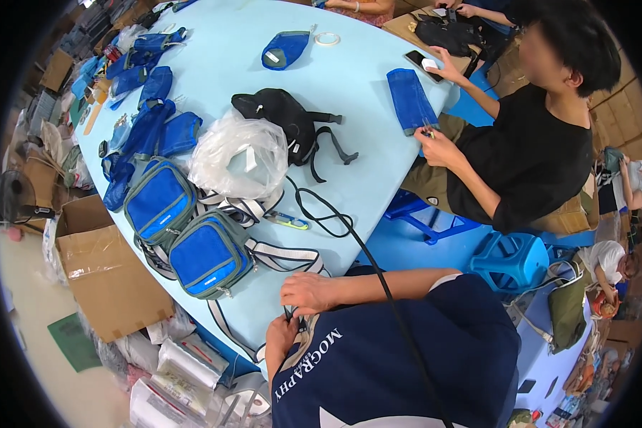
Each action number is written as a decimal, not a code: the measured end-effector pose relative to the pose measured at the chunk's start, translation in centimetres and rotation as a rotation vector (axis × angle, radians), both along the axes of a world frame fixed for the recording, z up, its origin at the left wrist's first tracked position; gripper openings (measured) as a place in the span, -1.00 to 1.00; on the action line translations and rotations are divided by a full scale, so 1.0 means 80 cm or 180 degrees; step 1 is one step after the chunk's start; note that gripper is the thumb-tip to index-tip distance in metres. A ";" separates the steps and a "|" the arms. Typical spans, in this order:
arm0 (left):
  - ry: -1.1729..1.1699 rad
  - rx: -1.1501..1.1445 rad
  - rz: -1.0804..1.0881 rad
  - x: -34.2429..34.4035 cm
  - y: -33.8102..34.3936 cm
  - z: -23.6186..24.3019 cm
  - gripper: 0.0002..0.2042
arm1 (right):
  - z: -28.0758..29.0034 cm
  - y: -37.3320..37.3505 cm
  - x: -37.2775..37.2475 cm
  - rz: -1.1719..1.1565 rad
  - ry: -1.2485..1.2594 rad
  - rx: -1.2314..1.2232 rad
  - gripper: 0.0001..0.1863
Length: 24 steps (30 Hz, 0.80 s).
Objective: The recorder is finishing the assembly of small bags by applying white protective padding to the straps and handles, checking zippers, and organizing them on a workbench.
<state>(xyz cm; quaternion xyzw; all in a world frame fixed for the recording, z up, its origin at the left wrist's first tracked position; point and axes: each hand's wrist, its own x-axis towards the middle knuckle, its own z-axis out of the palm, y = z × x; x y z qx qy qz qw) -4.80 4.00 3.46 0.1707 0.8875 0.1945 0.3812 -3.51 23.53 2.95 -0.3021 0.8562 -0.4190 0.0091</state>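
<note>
My right hand (pixel 309 291) and my left hand (pixel 282 332) are close together at the table's near edge, fingers curled around a small dark item that is partly hidden. Beside and above them lie two blue-and-grey bags (pixel 210 257) with striped straps (pixel 285 257). A yellow-handled cutting tool (pixel 290 221) lies behind the straps, near a black cable (pixel 335 221). A clear plastic bundle (pixel 228 157) and a black strapped item (pixel 278 107) are farther up.
Blue mesh pouches (pixel 146 128) crowd the light-blue table (pixel 357 100). A co-worker (pixel 528 150) at the right holds a pouch and reaches to a phone (pixel 415 60). A cardboard box (pixel 110 278), fan (pixel 18 196) and blue stool (pixel 506 264) surround the table.
</note>
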 end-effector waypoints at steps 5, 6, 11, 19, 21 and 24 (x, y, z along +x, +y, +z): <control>0.0183 0.0024 -0.0113 0.005 -0.002 -0.010 -0.66 | 0.007 -0.003 -0.008 -0.0021 0.0164 0.0303 -0.58; 0.0193 0.0028 -0.0110 0.004 -0.003 -0.015 -0.66 | 0.005 -0.004 -0.007 -0.0014 0.0124 0.0320 -0.58; 0.0152 0.0084 0.0008 0.005 0.000 -0.007 -0.67 | -0.016 -0.007 0.001 -0.0012 -0.0045 0.0184 -0.60; 0.0201 0.0233 -0.0027 0.005 -0.006 -0.020 -0.72 | -0.013 -0.012 -0.002 0.0025 -0.0103 0.0181 -0.60; 0.0269 0.0246 -0.0141 0.005 -0.007 -0.020 -0.73 | -0.016 -0.014 -0.002 0.0038 0.0031 0.0130 -0.59; 0.0253 0.0178 -0.0261 0.005 -0.003 -0.012 -0.74 | -0.020 -0.016 -0.012 0.0355 -0.0017 0.0216 -0.54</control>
